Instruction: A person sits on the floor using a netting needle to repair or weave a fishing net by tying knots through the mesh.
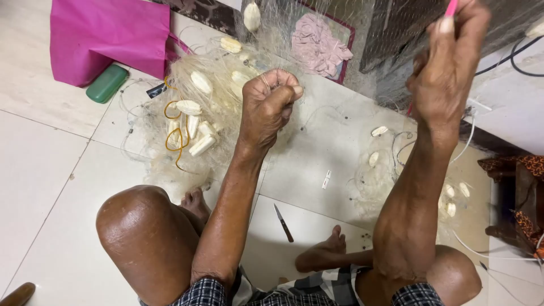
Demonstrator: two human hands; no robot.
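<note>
Here, fine translucent fishing net [226, 107] lies heaped on the pale tiled floor [45, 170] ahead of the knees, studded with white oval floats [201, 82] and an orange cord [175, 141]; the left hand [271, 105] is fisted tight around a bunch of its mesh. The right hand [447, 62], raised higher, pinches a pink netting needle [451, 7] between closed fingertips. Further out: a small knife [283, 222] between the feet, a green case [106, 83] just beside a magenta bag [107, 37].

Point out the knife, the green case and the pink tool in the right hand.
knife [283, 222], head view, mid blade.
green case [106, 83], head view, top face.
pink tool [451, 7], head view, shaft above the fingers.
</note>
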